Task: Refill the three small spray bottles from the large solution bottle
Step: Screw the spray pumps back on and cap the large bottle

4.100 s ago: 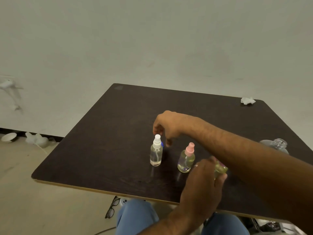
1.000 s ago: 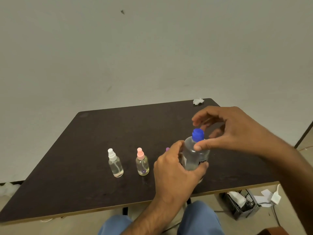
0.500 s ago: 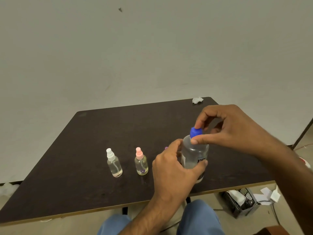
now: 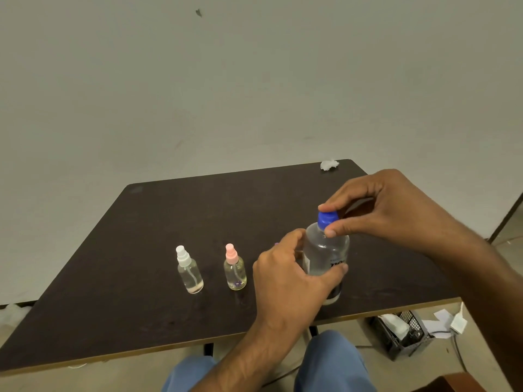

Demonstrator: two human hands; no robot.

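Solution bottle (image 4: 325, 256) stands upright between my hands: left hand (image 4: 285, 281) grips its body, right hand (image 4: 387, 210) pinches its blue cap (image 4: 327, 217).

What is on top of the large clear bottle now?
A blue cap sits on the large bottle, pinched by the right hand. The left hand grips the body. The neck is covered, so thread engagement cannot be seen.

bare table (image 4: 175, 210) behind and left, two spray bottles (image 4: 189, 269) blocking centre-left
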